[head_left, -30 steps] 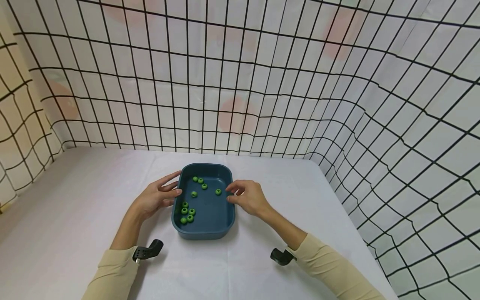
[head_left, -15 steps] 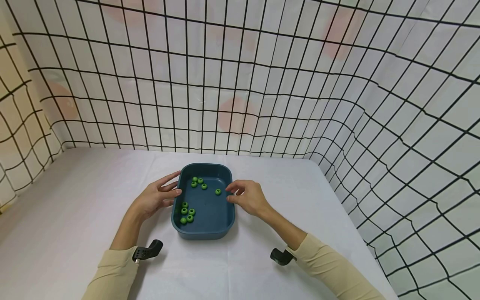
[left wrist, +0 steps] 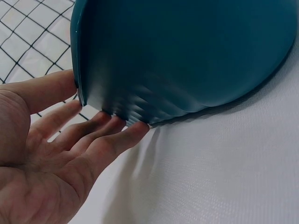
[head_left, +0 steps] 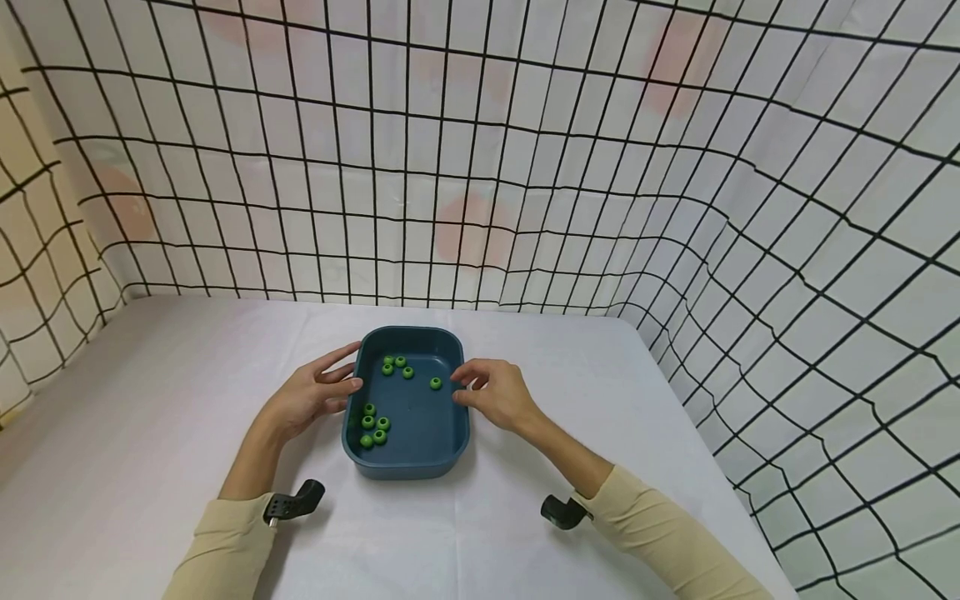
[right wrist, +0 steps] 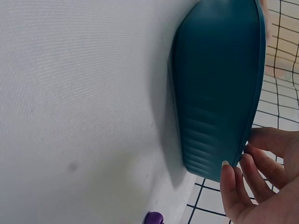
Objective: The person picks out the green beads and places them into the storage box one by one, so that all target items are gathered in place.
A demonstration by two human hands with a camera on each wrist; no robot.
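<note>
A deep blue rectangular tray point(head_left: 408, 462) with rounded corners stands on white cloth in the head view. Several green beads with holes, one bead point(head_left: 436, 383) lying toward the right, rest on its floor; the others form two loose groups on the left. My left hand point(head_left: 309, 396) holds the tray's left side, its thumb at the rim and the other fingers point(left wrist: 133, 133) against the outer wall. On the opposite side, my right hand point(head_left: 501, 393) holds the rim with thumb and fingertips, and its lower fingers point(right wrist: 228, 179) meet the outer wall.
White cloth point(head_left: 525, 533) covers the table. Black grid netting point(head_left: 480, 167) over pale sheets encloses the back and sides. A black camera mount point(head_left: 296, 502) sits at my left wrist, another mount point(head_left: 564, 512) at my right. A small purple object point(right wrist: 153, 218) shows in the right wrist view.
One bead in the tray's middle has rolled away toward the far left group and now lies beside it. Another bead there has shifted slightly. Both hands and the tray look almost still.
</note>
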